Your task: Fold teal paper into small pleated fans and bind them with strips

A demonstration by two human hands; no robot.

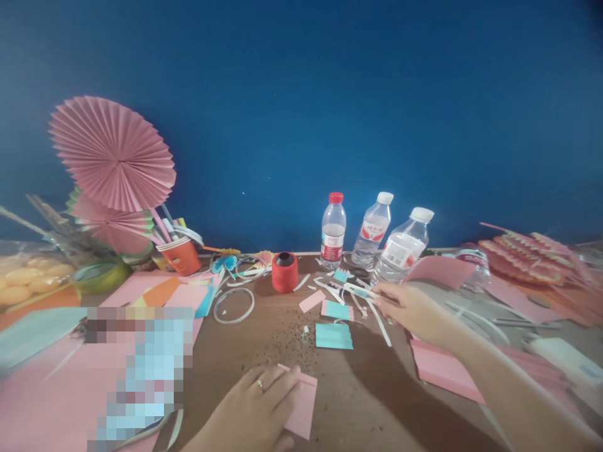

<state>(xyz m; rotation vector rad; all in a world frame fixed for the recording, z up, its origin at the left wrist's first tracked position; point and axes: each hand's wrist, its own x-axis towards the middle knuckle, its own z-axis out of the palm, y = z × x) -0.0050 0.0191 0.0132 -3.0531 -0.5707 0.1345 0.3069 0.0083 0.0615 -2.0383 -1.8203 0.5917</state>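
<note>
My left hand (261, 402), with a ring on one finger, lies over a folded pink paper (304, 405) at the front of the brown table, fingers spread loosely on its left part. Farther back on the right, my right hand (400, 304) reaches among white strips, its fingertips closed at the end of a white tool (360, 292) that looks like scissors. Two folded blue papers, one plain (333, 336) and one with pink edges (337, 310), lie left of that hand. A small pink piece (312, 301) is beside them.
Three bottles (332, 235) stand near the blue wall, right of a red round container (285, 273). Pink paper fans (115, 154) and an orange cup (181, 256) are at the left. Pink sheets (443, 370) and a lying bottle (473, 267) are at the right.
</note>
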